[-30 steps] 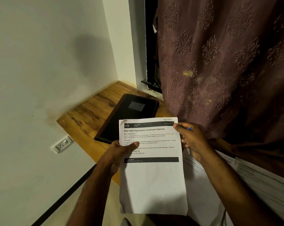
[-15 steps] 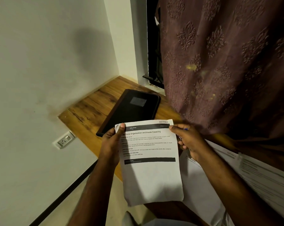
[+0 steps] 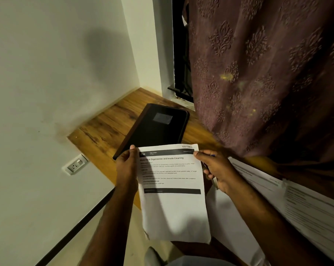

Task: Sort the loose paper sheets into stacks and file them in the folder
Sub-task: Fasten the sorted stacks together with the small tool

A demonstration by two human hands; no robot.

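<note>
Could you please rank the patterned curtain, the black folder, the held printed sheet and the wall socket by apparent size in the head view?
1. Patterned maroon curtain
2. White printed sheet, though nearer the camera
3. Black closed folder
4. White wall socket

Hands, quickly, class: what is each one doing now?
Left hand: pinches the sheet.
Right hand: pinches the sheet, also holds a pen.

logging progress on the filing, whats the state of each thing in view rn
printed sheet: held upright in both hands
left hand: grips sheet's left edge
right hand: pinches top right corner, also holds a pen
black folder: closed, flat on wooden desk
other sheets: lying at right
</note>
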